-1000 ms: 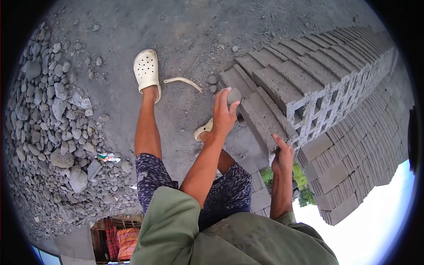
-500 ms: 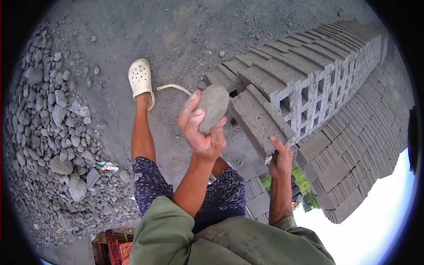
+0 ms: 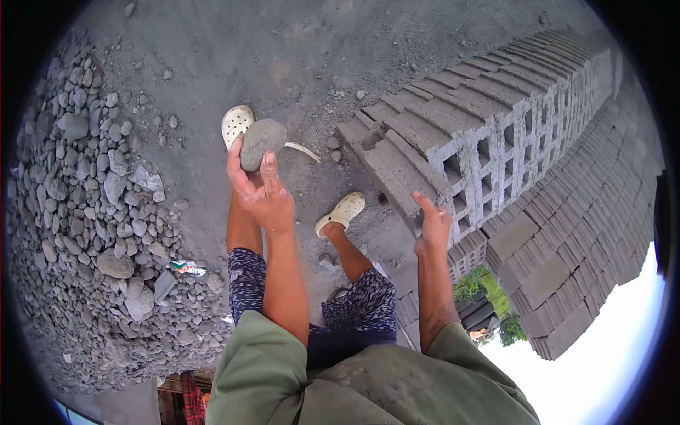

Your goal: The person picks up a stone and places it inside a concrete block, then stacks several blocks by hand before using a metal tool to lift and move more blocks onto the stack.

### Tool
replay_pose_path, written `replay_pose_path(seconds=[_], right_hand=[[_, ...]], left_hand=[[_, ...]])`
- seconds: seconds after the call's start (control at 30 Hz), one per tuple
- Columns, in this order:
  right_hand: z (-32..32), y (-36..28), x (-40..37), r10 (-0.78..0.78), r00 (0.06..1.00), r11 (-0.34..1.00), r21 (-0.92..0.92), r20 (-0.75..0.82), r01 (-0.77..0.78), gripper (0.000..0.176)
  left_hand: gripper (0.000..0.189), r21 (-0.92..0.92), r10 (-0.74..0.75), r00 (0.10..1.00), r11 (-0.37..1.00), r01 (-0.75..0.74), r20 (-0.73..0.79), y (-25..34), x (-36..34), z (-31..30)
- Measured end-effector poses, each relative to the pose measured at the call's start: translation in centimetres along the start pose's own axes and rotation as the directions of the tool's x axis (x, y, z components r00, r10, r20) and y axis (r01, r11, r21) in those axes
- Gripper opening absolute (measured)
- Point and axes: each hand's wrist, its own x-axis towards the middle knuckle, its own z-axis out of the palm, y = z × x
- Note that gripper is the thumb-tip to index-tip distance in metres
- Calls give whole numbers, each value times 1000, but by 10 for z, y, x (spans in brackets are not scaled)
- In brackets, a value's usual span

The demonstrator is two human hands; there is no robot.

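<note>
My left hand (image 3: pixel 265 191) is closed round a smooth, rounded grey stone (image 3: pixel 263 144), held up over the ground in front of my leg. On the right, a grey concrete hollow block (image 3: pixel 400 173) lies against the near end of a long row of similar blocks. My right hand (image 3: pixel 433 221) is at that block's near end with the index finger extended and the other fingers partly bent. Whether its fingertips still touch the block I cannot make out.
A pile of loose stones and gravel (image 3: pixel 117 212) spreads along the left. The long row of hollow blocks (image 3: pixel 489 120) runs to the upper right, with more stacked blocks (image 3: pixel 567 234) beyond. My pale clogs (image 3: pixel 343 212) stand on dusty ground (image 3: pixel 304 64).
My left hand has moved left with the stone, away from the block. The near block now sits closer against the row, and my right hand has loosened its grip on it.
</note>
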Motion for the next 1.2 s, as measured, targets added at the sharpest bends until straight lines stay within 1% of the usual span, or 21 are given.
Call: replay_pose_path(seconds=[0.07,0.17,0.23,0.27,0.33,0.37,0.4,0.47,0.53,0.6,0.63,0.67,0.73,0.8,0.83,0.9,0.97,1.0,1.03,1.1,1.2], right_hand=[[37,-15,-1,-17,999,1000,21,28,17,27],[85,-7,10,-116,989,993,-15,-94,115,31],[88,8,20,-297,921,920,-333,-250,206,48],[78,-1,14,-289,916,928,-318,-278,196,48],[59,-20,1,-178,984,932,-322,-10,166,53],[45,-19,0,-162,985,932,-318,63,174,46],[31,-14,-3,-158,987,942,-294,41,163,46],[-2,10,-15,-357,928,932,21,-109,361,37],[-51,45,-14,-353,888,932,-27,-294,362,30],[-101,76,-9,-123,872,992,-74,-473,100,46],[-122,102,-1,-89,861,996,-43,-500,78,46],[-139,135,12,-16,871,990,-128,-491,-54,57],[-149,171,32,77,866,966,-179,-493,-188,68],[-154,189,56,45,956,902,-399,-291,-164,84],[-156,184,62,56,952,916,-363,-302,-169,84],[-157,153,67,229,973,873,-438,-15,-212,75],[-133,196,94,164,985,931,-320,-61,-175,64],[-119,209,94,102,976,960,-240,-194,-148,53],[-126,197,81,110,967,963,-217,-229,-161,47],[-136,202,67,128,983,968,-196,-133,-153,45],[-160,230,33,74,986,983,-156,-151,-98,42]], left_hand=[[39,37,-46,999,998,45,21,0,13,-12],[37,164,-64,995,985,51,74,7,47,-24],[38,428,-68,995,904,28,76,7,77,-28],[38,413,-62,993,910,13,104,2,93,-31],[39,602,115,960,758,-250,254,-10,135,-36],[39,587,131,951,761,-277,279,-15,154,-41],[43,638,133,942,706,-308,308,-19,171,-44],[46,664,139,915,648,-373,379,-16,173,-29],[58,844,127,889,282,-457,440,-5,151,-8],[69,689,-200,720,537,-487,665,7,94,30],[70,634,-413,531,693,-344,740,6,60,51],[70,653,-505,434,684,-326,746,11,21,69],[62,558,-428,358,608,-565,830,24,-39,102],[57,585,-480,354,522,-620,803,31,-72,122],[52,626,-538,372,433,-649,757,33,-85,133],[46,678,-500,484,343,-651,718,29,-96,134],[48,673,-440,529,294,-679,726,27,-103,133],[47,604,-358,496,326,-727,791,20,-101,131],[45,619,-393,497,303,-725,774,32,-105,132],[47,528,-279,461,253,-811,842,23,-107,117],[44,487,-284,417,249,-838,863,39,-121,94]])
